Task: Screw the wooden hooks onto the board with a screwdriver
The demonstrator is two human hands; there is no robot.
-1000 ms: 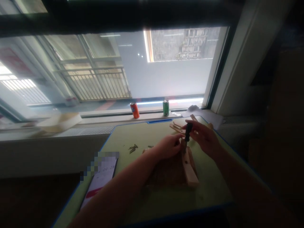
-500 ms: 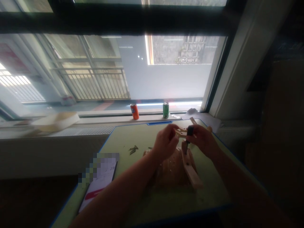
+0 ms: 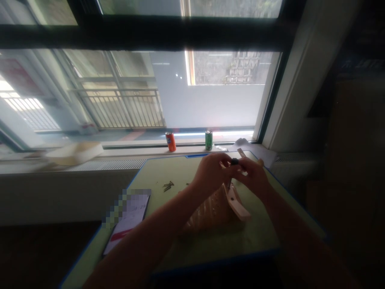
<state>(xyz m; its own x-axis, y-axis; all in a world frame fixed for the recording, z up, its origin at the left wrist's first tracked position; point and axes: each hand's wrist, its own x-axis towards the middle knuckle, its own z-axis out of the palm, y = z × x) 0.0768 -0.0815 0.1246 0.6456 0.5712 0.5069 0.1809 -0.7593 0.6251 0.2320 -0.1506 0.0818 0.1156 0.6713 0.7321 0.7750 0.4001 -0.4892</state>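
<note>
A wooden board (image 3: 210,210) with rows of holes and a pale wooden bar (image 3: 237,204) along its right edge stands tilted on the green table (image 3: 168,176). My right hand (image 3: 255,176) is closed round a small black-handled screwdriver (image 3: 232,170), its tip down on the top of the bar. My left hand (image 3: 210,172) is closed beside it, fingers meeting the right hand at the tool; what it grips is hidden. A few dark screws (image 3: 168,185) lie on the table to the left.
A phone or card (image 3: 126,224) lies at the table's near left. An orange can (image 3: 171,141) and a green can (image 3: 208,140) stand on the window sill. Loose wooden pieces (image 3: 242,153) lie at the table's far right. The window fills the background.
My left hand rose from the board to meet the right hand at the screwdriver. The board's right edge has lifted, so it now stands tilted. The view shifted down slightly.
</note>
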